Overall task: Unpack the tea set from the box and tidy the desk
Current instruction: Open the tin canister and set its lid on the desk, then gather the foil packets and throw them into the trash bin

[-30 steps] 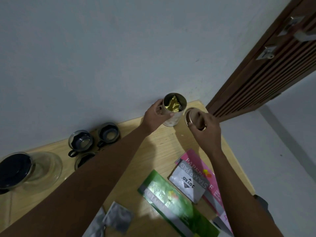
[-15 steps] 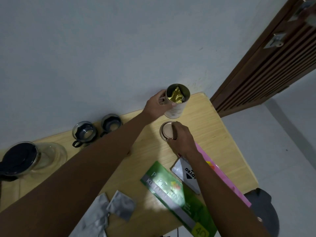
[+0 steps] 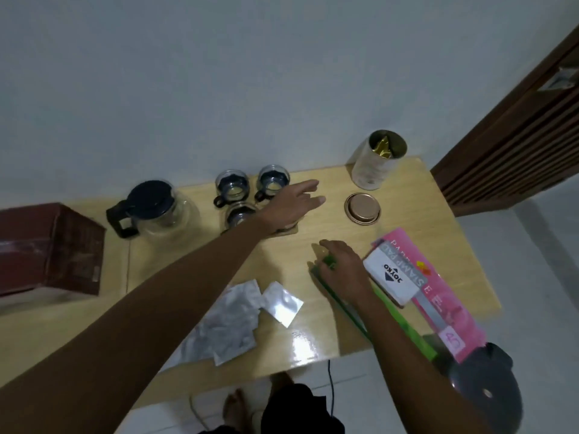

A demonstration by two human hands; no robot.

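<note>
Hands are both out over the wooden bench (image 3: 313,339). The left hand (image 3: 289,205) reaches forward with fingers spread and loose, holding nothing, just beside three small glass cups (image 3: 233,189) with dark handles that stand together near the wall. The right hand (image 3: 343,266) lies palm down on a green packet (image 3: 404,321), its fingers pressed on the near end of the packet; whether it actually grips the packet I cannot tell. Left of the cups stands a glass teapot (image 3: 156,211) with a dark lid and handle, and further left a dark red box (image 3: 47,249) rests at the bench's end. At the far right corner stands a tin (image 3: 377,161), open at the top with gold foil showing inside, and its round lid (image 3: 362,208) lies flat on the bench just in front of it. A white stamp pad box (image 3: 391,277) sits on a pink packet (image 3: 438,302) beside the right hand. Silver foil bags (image 3: 232,321) lie crumpled near the front edge.
</note>
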